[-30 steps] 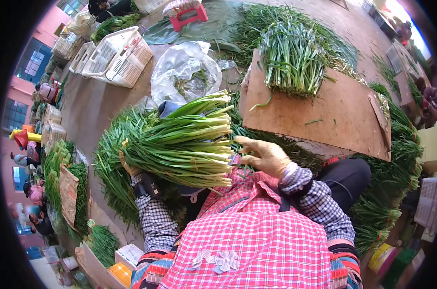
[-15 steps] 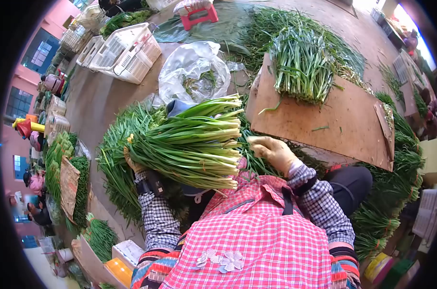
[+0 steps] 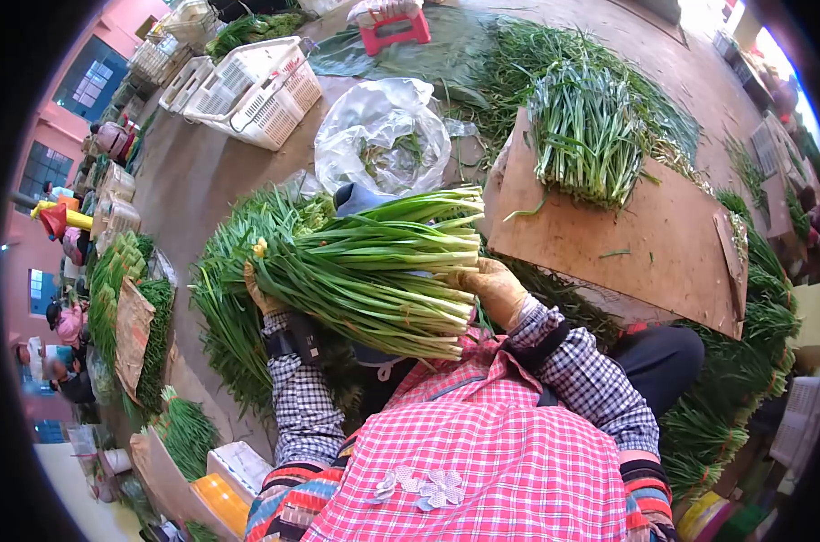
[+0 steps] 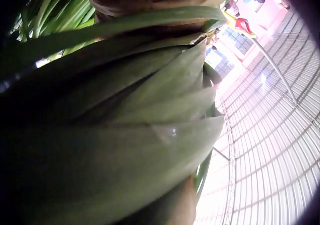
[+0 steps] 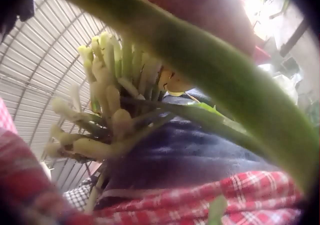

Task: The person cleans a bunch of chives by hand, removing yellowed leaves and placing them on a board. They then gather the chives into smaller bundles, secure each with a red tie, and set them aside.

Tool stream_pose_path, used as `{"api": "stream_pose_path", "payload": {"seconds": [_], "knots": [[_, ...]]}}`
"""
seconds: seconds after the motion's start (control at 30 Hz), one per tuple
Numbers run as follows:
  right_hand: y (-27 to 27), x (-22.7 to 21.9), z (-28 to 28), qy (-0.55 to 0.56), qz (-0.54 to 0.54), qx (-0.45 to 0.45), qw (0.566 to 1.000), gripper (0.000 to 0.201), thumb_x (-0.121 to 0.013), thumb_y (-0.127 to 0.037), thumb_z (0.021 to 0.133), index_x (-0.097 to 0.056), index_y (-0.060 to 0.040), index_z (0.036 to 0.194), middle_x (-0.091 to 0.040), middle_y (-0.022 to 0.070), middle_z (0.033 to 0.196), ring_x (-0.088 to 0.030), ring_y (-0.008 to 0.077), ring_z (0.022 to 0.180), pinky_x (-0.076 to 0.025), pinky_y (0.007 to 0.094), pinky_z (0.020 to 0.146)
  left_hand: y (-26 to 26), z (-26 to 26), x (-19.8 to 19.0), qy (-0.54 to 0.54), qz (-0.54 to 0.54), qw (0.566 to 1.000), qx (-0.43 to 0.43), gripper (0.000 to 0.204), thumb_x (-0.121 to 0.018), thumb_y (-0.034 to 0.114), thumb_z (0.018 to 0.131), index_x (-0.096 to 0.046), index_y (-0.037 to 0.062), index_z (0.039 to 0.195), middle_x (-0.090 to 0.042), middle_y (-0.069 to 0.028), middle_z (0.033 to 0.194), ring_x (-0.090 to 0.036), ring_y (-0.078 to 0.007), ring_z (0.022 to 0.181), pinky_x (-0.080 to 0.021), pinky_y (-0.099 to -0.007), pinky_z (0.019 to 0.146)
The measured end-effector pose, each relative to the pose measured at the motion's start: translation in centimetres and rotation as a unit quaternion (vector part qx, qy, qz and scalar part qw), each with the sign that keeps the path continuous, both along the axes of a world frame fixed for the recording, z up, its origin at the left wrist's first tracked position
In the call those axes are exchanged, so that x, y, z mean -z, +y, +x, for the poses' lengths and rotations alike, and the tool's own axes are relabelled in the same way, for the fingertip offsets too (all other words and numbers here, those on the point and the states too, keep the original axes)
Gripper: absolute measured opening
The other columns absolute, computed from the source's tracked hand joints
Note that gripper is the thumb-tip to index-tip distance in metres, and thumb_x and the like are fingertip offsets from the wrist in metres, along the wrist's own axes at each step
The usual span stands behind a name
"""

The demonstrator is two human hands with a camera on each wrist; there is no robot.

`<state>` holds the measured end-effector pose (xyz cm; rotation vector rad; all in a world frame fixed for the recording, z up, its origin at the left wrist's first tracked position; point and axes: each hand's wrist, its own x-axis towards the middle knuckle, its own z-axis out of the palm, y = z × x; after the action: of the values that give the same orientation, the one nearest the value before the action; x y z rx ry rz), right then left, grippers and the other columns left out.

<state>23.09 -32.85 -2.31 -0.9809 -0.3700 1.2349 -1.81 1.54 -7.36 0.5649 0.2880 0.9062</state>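
A big bunch of garlic chives [image 3: 374, 271], flat green leaves with pale cut ends, lies sideways above the person's lap. At its leafy end the left hand [image 3: 264, 291], in a tan glove, grips the bunch from below and the side; most of its fingers are hidden by leaves. The gloved right hand [image 3: 496, 287] holds stalks at the pale ends, its fingertips bent in among them. In the right wrist view the stalk ends [image 5: 112, 92] fan out beside that hand, and a long green blade [image 5: 200, 60] crosses close to the camera. Leaves [image 4: 125, 100] fill the left wrist view.
A brown board [image 3: 609, 239] at the right carries another chive bunch [image 3: 586, 135]. Ahead stand a clear plastic bag [image 3: 383, 135] and a white crate [image 3: 256, 95]. More chives [image 3: 234, 262] are heaped under the left arm, and tied bunches [image 3: 744, 388] line the right side.
The right hand, apart from the bunch earlier, has moved left onto its pale stalk ends. The left hand keeps its grip. The whole scene has shifted rightward in the head view.
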Motion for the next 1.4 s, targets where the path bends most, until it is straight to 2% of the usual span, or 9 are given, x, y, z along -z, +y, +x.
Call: {"api": "stream_pose_path", "payload": {"seconds": [0.33, 0.4, 0.47, 0.6, 0.73, 0.83, 1.0, 1.23, 1.4], "knots": [[-5.2, 2.9, 2.4, -0.290, -0.210, 0.012, 0.934, 0.023, -0.065, -0.023, 0.082, -0.070, -0.0016, 0.089, -0.071, 0.0086, 0.090, -0.065, 0.0196, 0.083, -0.050, 0.0326, 0.080, -0.2, 1.1, -0.9, -0.006, -0.020, 1.000, -0.010, 0.048, -0.054, 0.039, 0.091, -0.055, 0.0030, 0.123, -0.064, -0.0173, 0.112, -0.064, -0.0324, 0.097, -0.053, -0.0496, 0.088], [-7.9, 3.1, 4.1, -0.589, -0.417, -0.167, 0.672, 0.032, -0.056, -0.033, 0.083, -0.072, -0.0068, 0.093, -0.070, 0.0130, 0.097, -0.066, 0.0316, 0.091, -0.052, 0.0404, 0.080, 1.2, 0.1, 0.6, -0.022, -0.021, 1.000, -0.007, 0.047, -0.053, 0.036, 0.091, -0.055, 0.0028, 0.124, -0.063, -0.0171, 0.114, -0.064, -0.0321, 0.098, -0.053, -0.0487, 0.089], [-9.4, 5.4, 4.8, -0.563, -0.551, -0.376, 0.489, 0.042, -0.060, -0.033, 0.082, -0.067, -0.0078, 0.114, -0.066, 0.0157, 0.113, -0.063, 0.0300, 0.107, -0.049, 0.0390, 0.091, 2.5, -0.4, 1.9, -0.015, -0.025, 0.999, -0.018, 0.047, -0.053, 0.035, 0.091, -0.056, 0.0030, 0.125, -0.063, -0.0170, 0.116, -0.064, -0.0321, 0.098, -0.053, -0.0482, 0.089], [-9.4, 0.7, 3.4, -0.495, -0.273, -0.144, 0.812, 0.085, -0.072, -0.035, 0.076, -0.033, -0.0053, 0.145, -0.050, 0.0210, 0.136, -0.048, 0.0330, 0.126, -0.037, 0.0374, 0.106, 1.6, -0.7, 1.6, -0.039, -0.032, 0.999, 0.015, 0.048, -0.052, 0.035, 0.091, -0.055, 0.0033, 0.127, -0.062, -0.0165, 0.118, -0.063, -0.0318, 0.101, -0.051, -0.0484, 0.092], [-3.9, -1.4, 1.0, -0.612, -0.045, 0.017, 0.789, 0.074, -0.075, -0.023, 0.073, -0.044, -0.0071, 0.138, -0.057, 0.0219, 0.126, -0.055, 0.0336, 0.117, -0.042, 0.0384, 0.100, 0.2, 0.9, 0.2, -0.007, -0.010, 1.000, 0.009, 0.050, -0.053, 0.037, 0.090, -0.055, 0.0031, 0.127, -0.063, -0.0151, 0.119, -0.060, -0.0312, 0.107, -0.048, -0.0490, 0.096], [-2.3, 1.7, 0.1, -0.429, -0.084, -0.106, 0.893, 0.021, -0.065, -0.016, 0.080, -0.064, -0.0023, 0.096, -0.067, 0.0145, 0.083, -0.063, 0.0293, 0.074, -0.051, 0.0369, 0.071, 0.2, 1.0, -0.7, -0.009, -0.023, 0.999, -0.037, 0.048, -0.054, 0.036, 0.089, -0.056, 0.0029, 0.124, -0.062, -0.0154, 0.118, -0.060, -0.0314, 0.104, -0.047, -0.0486, 0.095], [-7.2, 0.8, 2.4, -0.660, -0.301, -0.168, 0.667, 0.020, -0.060, -0.026, 0.085, -0.067, -0.0075, 0.086, -0.065, 0.0172, 0.079, -0.063, 0.0367, 0.077, -0.050, 0.0458, 0.071, -0.6, 0.4, -1.3, -0.029, -0.035, 0.998, -0.034, 0.046, -0.054, 0.035, 0.090, -0.057, 0.0020, 0.121, -0.064, -0.0166, 0.113, -0.061, -0.0320, 0.102, -0.048, -0.0489, 0.094], [-4.6, -10.1, -0.4, -0.770, -0.008, 0.047, 0.637, 0.013, -0.064, -0.014, 0.075, -0.067, -0.0090, 0.087, -0.059, 0.0105, 0.063, -0.059, 0.0292, 0.063, -0.047, 0.0445, 0.060, -2.0, 2.0, -4.4, 0.020, -0.085, 0.989, -0.117, 0.029, -0.056, 0.027, 0.090, -0.064, 0.0037, 0.106, -0.069, -0.0118, 0.098, -0.065, -0.0261, 0.089, -0.055, -0.0417, 0.083], [-0.3, -10.5, -3.0, -0.782, -0.074, -0.205, 0.584, 0.012, -0.061, -0.022, 0.079, -0.061, -0.0107, 0.074, -0.058, 0.0113, 0.059, -0.060, 0.0310, 0.053, -0.048, 0.0438, 0.050, -4.0, 3.5, -8.5, 0.054, -0.079, 0.983, -0.156, 0.024, -0.059, 0.026, 0.090, -0.064, 0.0052, 0.101, -0.069, -0.0094, 0.093, -0.067, -0.0221, 0.079, -0.058, -0.0356, 0.072]]}}
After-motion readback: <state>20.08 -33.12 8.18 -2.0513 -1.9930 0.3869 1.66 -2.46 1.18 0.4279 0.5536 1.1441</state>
